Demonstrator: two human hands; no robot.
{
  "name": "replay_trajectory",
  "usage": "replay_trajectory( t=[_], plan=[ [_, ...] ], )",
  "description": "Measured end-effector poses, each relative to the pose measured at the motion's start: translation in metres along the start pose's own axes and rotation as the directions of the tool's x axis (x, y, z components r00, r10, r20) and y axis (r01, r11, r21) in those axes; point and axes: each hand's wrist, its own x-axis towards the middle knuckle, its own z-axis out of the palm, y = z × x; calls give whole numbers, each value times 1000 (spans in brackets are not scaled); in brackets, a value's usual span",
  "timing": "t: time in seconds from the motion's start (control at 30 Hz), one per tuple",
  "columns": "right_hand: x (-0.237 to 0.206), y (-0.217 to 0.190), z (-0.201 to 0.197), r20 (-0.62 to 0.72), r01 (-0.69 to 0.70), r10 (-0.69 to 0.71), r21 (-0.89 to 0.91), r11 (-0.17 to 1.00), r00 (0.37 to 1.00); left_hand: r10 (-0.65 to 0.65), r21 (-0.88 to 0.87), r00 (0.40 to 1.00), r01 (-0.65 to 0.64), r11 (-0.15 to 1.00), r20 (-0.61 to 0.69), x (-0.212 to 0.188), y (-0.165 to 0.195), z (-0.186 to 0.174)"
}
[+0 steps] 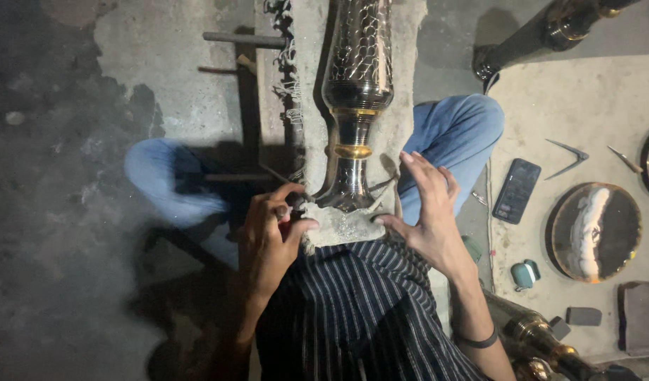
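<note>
Vase, a tall metal one, lies on its side along a pale padded block between the seated person's knees, its flared foot toward the lap. At the left hand the fingers are curled tight around a small dark tool, too hidden in the grip for me to name it, with its tip at the rim of the foot. The right hand holds nothing: its fingers are spread wide, the thumb tip touching the block just beside the foot and the palm hovering near the stem.

To do this well, I'd say the open hand should bear down and keep the piece from rolling on the pad, while the tool hand takes short, controlled strokes with the wrist braced against the block's edge; the metal is curved, and a slip would score it.

Its body is dark polished metal covered in a fine scale-like cut pattern, narrowing to a smooth stem with two gold bands and then a plain flared foot.

Further out, on a light mat to the person's right, lie a dark phone, a pair of dividers, a round metal plate and a small teal case. More dark metal pieces with gold bands stand at the top right and bottom right.
</note>
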Motion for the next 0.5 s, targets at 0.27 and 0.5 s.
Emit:
replay_trajectory(
  t=[0.27,0.5],
  plan=[
    [-9,4,10,-44,-53,54,14,998,998,-38,60,999,39,997,-24,-2,-3,12],
    [-7,12,8,-71,-20,18,-26,999,997,-72,87,996,76,993,-46,0,-3,23]
  ],
)
